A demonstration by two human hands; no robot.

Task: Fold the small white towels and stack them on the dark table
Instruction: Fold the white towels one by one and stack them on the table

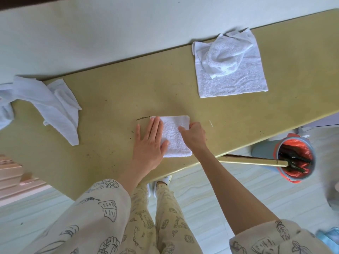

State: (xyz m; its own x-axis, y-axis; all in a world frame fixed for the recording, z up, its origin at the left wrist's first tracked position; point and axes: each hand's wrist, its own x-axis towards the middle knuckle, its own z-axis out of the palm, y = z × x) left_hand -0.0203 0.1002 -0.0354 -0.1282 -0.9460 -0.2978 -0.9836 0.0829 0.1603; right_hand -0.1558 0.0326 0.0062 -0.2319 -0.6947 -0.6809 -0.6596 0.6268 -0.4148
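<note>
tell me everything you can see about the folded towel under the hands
The folded towel is small, white terry cloth, folded into a neat layered rectangle, lying flat near the front edge of the table. The left hand presses flat on its left side; the right hand grips its right edge with curled fingers.

We have one view only, a wide-angle camera on the person's head, looking steeply down and forward over the table (117, 92), whose top runs slantwise from the lower left of the frame to the upper right. We sit close: both forearms enter from the bottom edge, and the legs and floor (211, 195) fill the lower part, with a pale wall (91, 30) across the top.
</note>
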